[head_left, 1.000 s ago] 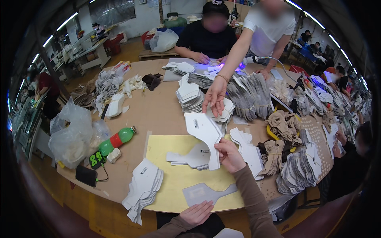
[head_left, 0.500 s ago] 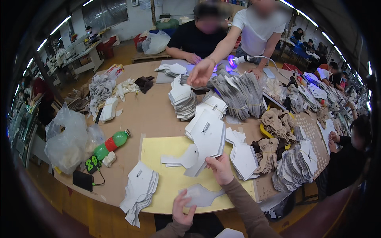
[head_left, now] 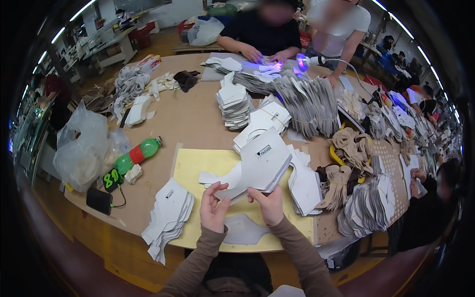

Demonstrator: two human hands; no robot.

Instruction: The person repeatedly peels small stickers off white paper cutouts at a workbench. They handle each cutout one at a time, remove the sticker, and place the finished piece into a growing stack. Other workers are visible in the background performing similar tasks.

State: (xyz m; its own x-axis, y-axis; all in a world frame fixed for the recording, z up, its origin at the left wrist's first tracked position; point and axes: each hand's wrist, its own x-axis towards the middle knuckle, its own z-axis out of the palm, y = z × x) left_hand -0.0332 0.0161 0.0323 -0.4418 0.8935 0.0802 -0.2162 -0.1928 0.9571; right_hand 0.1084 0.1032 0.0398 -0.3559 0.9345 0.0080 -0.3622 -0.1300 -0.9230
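Note:
A small stack of white cut shoe-upper pieces (head_left: pixel 262 163), with a dark printed label, is tilted up above the yellow sheet (head_left: pixel 193 166). My right hand (head_left: pixel 268 205) pinches its lower edge, thumb on top. At the stack's lower left end, my left hand (head_left: pixel 214 210) has its curled fingers and thumb about the tip. A grey translucent template (head_left: pixel 245 230) lies flat on the sheet below my hands. More white pieces (head_left: pixel 304 185) lie to the right, and another fanned stack (head_left: pixel 170 213) overhangs the table's front edge at the left.
Beyond the held pieces are white stacks (head_left: pixel 233 104) and banded grey bundles (head_left: pixel 307 111). Beige bundles (head_left: pixel 351 148) sit at the right. A green bottle (head_left: pixel 141 151), plastic bag (head_left: pixel 81 143) and black power bank (head_left: pixel 99 200) stand left. Two people work across the table near a purple lamp (head_left: pixel 303 62).
My left hand has risen from beside the template to the end of the white pieces. My right hand has tilted them up. The standing person's outstretched arm has drawn back from the stacks.

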